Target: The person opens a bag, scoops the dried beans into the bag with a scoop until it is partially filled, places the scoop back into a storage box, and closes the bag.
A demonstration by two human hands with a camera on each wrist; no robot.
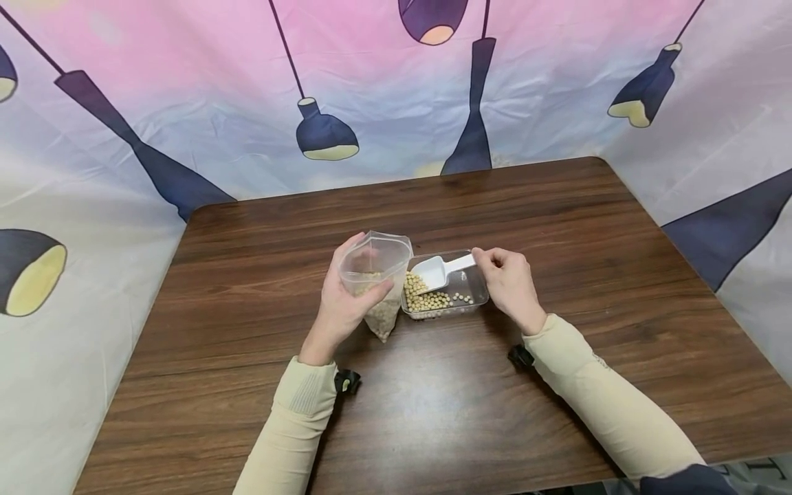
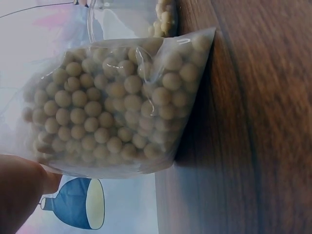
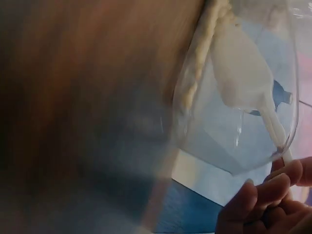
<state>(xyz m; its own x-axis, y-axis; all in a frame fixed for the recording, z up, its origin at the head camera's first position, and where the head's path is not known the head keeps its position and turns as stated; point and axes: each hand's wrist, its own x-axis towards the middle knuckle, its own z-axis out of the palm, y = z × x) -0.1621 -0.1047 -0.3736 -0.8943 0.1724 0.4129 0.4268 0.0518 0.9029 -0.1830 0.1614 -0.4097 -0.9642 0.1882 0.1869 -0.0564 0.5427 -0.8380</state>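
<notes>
My left hand (image 1: 344, 302) grips a clear plastic bag (image 1: 385, 313) with its mouth open at the top. Round, pale yellow beans fill the lower part of the bag (image 2: 107, 107), which stands on the table in the left wrist view. Just right of the bag is a clear rectangular container (image 1: 479, 292) with more beans (image 1: 427, 301) gathered toward its left side. My right hand (image 1: 510, 282) pinches the handle of a white scoop (image 1: 433, 272). The scoop's blade (image 3: 243, 68) is inside the container, its front edge among the beans.
The bag and container stand on a dark wooden table (image 1: 247, 295). Behind and beside it hangs a cloth backdrop (image 1: 235, 89) printed with lamps. A black strap device (image 1: 348, 381) is on the left wrist, another (image 1: 521, 357) on the right.
</notes>
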